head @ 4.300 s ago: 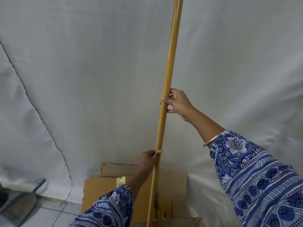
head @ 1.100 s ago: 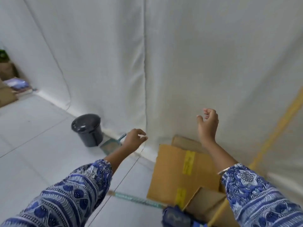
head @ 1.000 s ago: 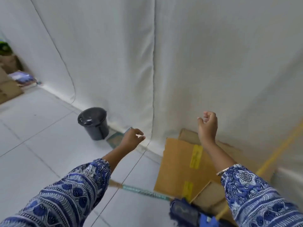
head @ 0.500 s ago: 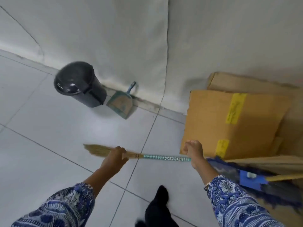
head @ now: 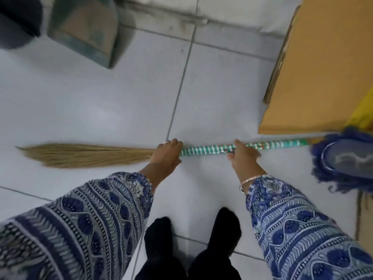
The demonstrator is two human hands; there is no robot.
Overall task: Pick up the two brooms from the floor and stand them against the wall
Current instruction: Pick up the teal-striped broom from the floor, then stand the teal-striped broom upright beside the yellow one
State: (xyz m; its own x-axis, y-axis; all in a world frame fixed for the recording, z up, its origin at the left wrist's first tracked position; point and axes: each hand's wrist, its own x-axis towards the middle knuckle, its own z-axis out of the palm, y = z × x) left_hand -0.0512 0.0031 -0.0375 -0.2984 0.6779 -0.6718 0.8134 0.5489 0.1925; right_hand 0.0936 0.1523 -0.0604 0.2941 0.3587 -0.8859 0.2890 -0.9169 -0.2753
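Note:
A grass broom [head: 84, 155] lies flat across the white floor tiles, its straw bristles pointing left and its green-and-silver wrapped handle [head: 205, 151] running right. My left hand [head: 167, 155] is closed over the spot where bristles meet handle. My right hand [head: 243, 155] grips the handle further right. The blue fringed head of the other broom [head: 343, 162] rests on the floor at the far right, close to the handle's end; its stick is out of view.
A green dustpan [head: 84, 27] leans at the wall's base at upper left, beside a dark bin [head: 16, 21]. Flattened cardboard [head: 323, 63] stands at upper right. My two black-socked feet [head: 191, 235] are just behind the broom.
I let go of the yellow-handled broom left leaning on the wall, turned left and bent down. Both hands have come down onto the grass broom on the floor.

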